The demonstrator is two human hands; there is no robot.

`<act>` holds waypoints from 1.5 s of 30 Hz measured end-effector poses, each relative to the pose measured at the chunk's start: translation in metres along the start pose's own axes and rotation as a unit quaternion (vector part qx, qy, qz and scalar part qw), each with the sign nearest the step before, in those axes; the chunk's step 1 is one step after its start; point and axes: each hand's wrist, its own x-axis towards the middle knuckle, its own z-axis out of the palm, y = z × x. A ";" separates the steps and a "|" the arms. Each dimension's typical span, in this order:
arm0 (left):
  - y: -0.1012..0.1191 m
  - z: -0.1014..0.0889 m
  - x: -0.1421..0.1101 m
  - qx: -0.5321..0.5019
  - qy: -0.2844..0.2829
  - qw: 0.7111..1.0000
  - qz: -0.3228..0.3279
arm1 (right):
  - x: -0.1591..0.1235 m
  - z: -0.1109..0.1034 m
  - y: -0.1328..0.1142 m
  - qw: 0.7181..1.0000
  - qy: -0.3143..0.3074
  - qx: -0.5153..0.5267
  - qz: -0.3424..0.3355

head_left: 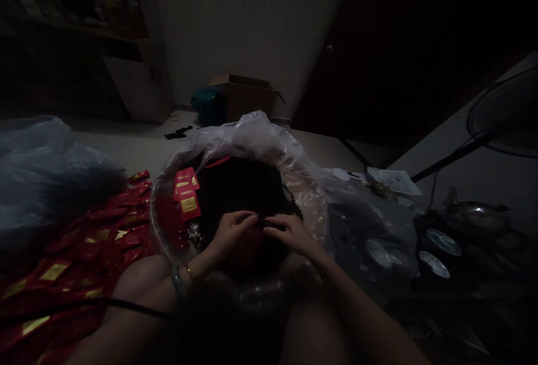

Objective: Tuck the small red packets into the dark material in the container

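My left hand [232, 231] and my right hand [293, 231] meet fingertip to fingertip over a round basin [155, 208] lined with clear plastic. Both are pinched closed; what lies between the fingertips is dark and too dim to make out. Beneath and beyond them a mass of black material [244, 185] fills the middle of the basin. On its left side rest a few small red packets [190, 204] with gold squares. A dark reddish patch shows just below my fingers. My left wrist wears a bangle and a thin gold bracelet.
Many red and gold packets [101, 236] lie heaped at the left beside a large plastic bag [54, 180]. An open cardboard box [247, 98] and a teal bag [209, 106] stand by the wall. A fan [508, 112], a metal kettle [477, 211] and plastic sheeting [370, 219] are at right.
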 end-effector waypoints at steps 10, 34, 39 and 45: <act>-0.004 0.003 0.003 -0.085 -0.057 0.993 -0.064 | -0.005 -0.007 0.015 0.993 -0.006 0.113 0.018; 0.009 -0.006 -0.003 -0.043 -0.070 0.997 -0.003 | 0.010 0.020 -0.019 0.991 0.102 0.091 0.000; 0.012 -0.021 0.004 0.044 -0.094 0.994 0.021 | 0.008 0.000 -0.008 0.996 0.071 0.062 0.006; 0.010 -0.080 0.015 0.403 0.147 0.900 -0.081 | 0.034 -0.019 -0.055 0.970 0.223 0.088 -0.029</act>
